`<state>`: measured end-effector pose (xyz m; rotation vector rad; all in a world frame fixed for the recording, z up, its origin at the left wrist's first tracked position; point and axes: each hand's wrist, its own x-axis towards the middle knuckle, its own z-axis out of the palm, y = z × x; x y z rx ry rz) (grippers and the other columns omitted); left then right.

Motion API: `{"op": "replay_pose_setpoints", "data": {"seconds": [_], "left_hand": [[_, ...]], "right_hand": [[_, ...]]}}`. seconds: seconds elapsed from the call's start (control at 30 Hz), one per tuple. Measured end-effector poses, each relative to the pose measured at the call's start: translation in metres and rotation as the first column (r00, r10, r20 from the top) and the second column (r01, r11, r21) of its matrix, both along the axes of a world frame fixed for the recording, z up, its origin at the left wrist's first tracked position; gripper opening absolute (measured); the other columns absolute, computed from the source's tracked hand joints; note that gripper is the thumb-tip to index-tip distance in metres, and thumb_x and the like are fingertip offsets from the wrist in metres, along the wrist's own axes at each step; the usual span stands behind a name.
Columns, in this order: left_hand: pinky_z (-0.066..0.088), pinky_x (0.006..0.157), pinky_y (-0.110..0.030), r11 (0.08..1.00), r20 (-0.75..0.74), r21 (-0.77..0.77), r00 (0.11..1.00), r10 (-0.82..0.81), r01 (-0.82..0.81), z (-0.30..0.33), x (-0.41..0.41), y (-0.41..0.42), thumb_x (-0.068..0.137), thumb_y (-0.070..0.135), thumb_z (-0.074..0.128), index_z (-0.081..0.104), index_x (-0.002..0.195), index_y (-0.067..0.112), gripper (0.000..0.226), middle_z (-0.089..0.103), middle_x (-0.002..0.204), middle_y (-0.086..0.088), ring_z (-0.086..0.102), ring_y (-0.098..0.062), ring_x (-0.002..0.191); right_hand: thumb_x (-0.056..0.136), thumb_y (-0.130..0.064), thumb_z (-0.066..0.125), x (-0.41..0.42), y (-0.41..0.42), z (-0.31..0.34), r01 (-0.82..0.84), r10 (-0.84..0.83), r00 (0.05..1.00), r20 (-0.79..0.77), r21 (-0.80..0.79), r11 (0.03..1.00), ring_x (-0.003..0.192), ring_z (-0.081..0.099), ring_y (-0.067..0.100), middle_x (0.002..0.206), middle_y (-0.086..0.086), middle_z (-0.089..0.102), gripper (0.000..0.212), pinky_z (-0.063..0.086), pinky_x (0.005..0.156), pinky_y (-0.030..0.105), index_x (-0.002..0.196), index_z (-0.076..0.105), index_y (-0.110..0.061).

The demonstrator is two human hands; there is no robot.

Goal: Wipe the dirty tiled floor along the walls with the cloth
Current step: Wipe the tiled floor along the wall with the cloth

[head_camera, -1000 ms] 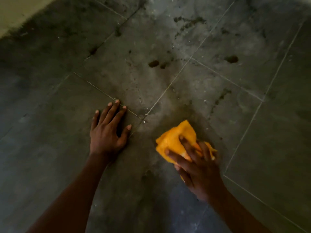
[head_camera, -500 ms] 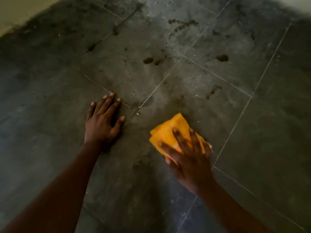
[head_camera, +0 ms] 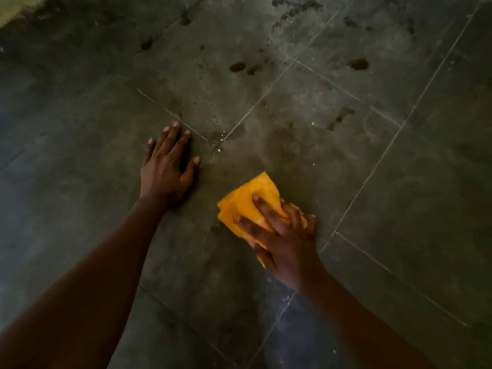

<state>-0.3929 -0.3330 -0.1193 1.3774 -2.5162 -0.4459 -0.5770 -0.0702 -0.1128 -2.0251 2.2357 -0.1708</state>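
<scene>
A dim, grimy floor [head_camera: 372, 182] of large grey tiles fills the head view, crossed by thin pale grout lines [head_camera: 372, 171] that run diagonally and meet at a junction near the middle. A sliver of pale wall [head_camera: 16, 6] shows at the floor's far-left corner, with a dark band of dirt along its foot. Dark blotches [head_camera: 237, 66] lie on the far tiles, among them a pair side by side just beyond the junction and a single one [head_camera: 358, 64] well off to the right; finer specks and smears are scattered around them. A person's left hand [head_camera: 166, 169] rests flat on the floor just left of the junction, fingers straight and slightly spread, thumb out to the side, holding nothing. The right hand [head_camera: 279, 235] presses down on a crumpled orange-yellow cloth [head_camera: 247, 201], which lies on the tile just this side of the junction and near the left hand; the fingers are extended over the top of the fabric, and part of the cloth sticks out beyond the fingertips toward the far side while the rest is hidden under the palm. Both bare forearms reach in from the near edge.
</scene>
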Motion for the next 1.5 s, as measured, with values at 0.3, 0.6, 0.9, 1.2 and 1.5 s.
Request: {"op": "replay_pose_setpoints", "data": {"seconds": [0.3,0.6,0.9,1.2,1.5], "left_hand": [[-0.003,0.132,-0.042,0.998,-0.047,0.06,0.999,0.001,0.001,-0.01,-0.025,0.054,0.089,0.061,0.045,0.032,0.165,0.021,0.087,0.02,0.175,-0.004,0.012,-0.02,0.163],[0.001,0.133,-0.046,0.998,0.02,0.028,0.998,0.06,-0.061,-0.007,-0.031,0.058,0.092,0.063,0.038,0.028,0.166,0.024,0.085,0.011,0.177,0.001,0.005,-0.017,0.164],[0.014,0.131,-0.05,0.999,0.029,0.001,0.998,0.053,-0.053,-0.001,-0.029,0.048,0.093,0.064,0.039,0.037,0.163,0.023,0.081,0.021,0.175,-0.003,0.022,-0.025,0.161],[0.002,0.132,-0.048,0.987,0.104,-0.068,0.983,0.149,-0.143,-0.014,-0.004,0.012,0.1,0.065,0.032,0.023,0.167,0.028,0.077,0.012,0.177,0.0,0.007,-0.02,0.164],[0.006,0.132,-0.053,0.983,0.098,-0.026,0.978,0.185,-0.183,-0.001,-0.008,0.015,0.1,0.062,0.031,0.025,0.166,0.031,0.073,0.011,0.177,0.001,0.007,-0.019,0.164]], "right_hand": [[0.094,-0.058,0.036,-0.064,-0.01,-0.012,0.555,-0.556,0.831,-0.001,0.065,0.829,0.142,0.03,0.045,0.173,-0.012,0.012,0.06,0.03,0.102,0.07,0.153,0.023,-0.064],[0.096,-0.056,0.042,-0.083,0.07,-0.011,0.136,-0.132,0.99,-0.053,0.086,0.987,0.151,0.032,0.035,0.174,-0.012,0.012,0.061,0.034,0.108,0.067,0.152,0.021,-0.066],[0.1,-0.061,0.037,-0.077,-0.027,-0.011,0.172,-0.171,0.982,-0.081,0.005,0.985,0.145,0.032,0.039,0.173,-0.012,0.013,0.056,0.032,0.111,0.062,0.152,0.018,-0.068],[0.094,-0.069,0.022,-0.168,-0.129,-0.019,0.71,-0.715,0.694,0.089,0.079,0.699,0.157,0.006,0.042,0.174,-0.006,-0.004,0.066,0.013,0.114,0.079,0.157,0.008,-0.06],[0.098,-0.068,0.033,-0.112,-0.062,-0.011,0.17,-0.173,0.98,-0.096,-0.041,0.985,0.149,0.035,0.034,0.174,-0.008,0.014,0.055,0.028,0.115,0.056,0.152,0.021,-0.066]]}}
